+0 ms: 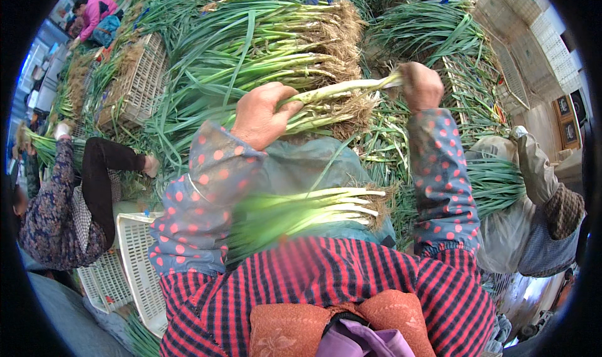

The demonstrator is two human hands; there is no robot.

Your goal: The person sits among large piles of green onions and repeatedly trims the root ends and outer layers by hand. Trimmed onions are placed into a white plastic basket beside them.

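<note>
We see a green onion [338,92] stretched between two hands, just above the near edge of the big heap [269,59]. The left hand [266,114] pinches its stalk between thumb and fingers; the right hand [421,86] has its fingers curled shut over the pale right end. We can't tell if they grip the root tip or loose skin.

Risks, in our judgement: a hard pull could snap the stalk at its thin end; a wet or muddy skin could slip out of the left pinch; the roots [351,115] just below could snag and drag neighbours along. The bunch [313,208] on the lap lies loose, no tie visible, so a shift of the knees could scatter it; its leaves are blurred.

Surface: the heap hides whatever carries it. Leaf scraps [387,141] litter the area right of the heap. A teal cloth [307,162] covers the lap, under the bunch.

Room: busy, cramped. We note a white crate [141,266] at lower left, another slatted crate [143,84] beside the heap, more onions [433,34] at upper right. A co-worker in dark floral sleeves [59,210] sits left, one in pink [97,15] farther back, one partly visible at right [558,213].
</note>
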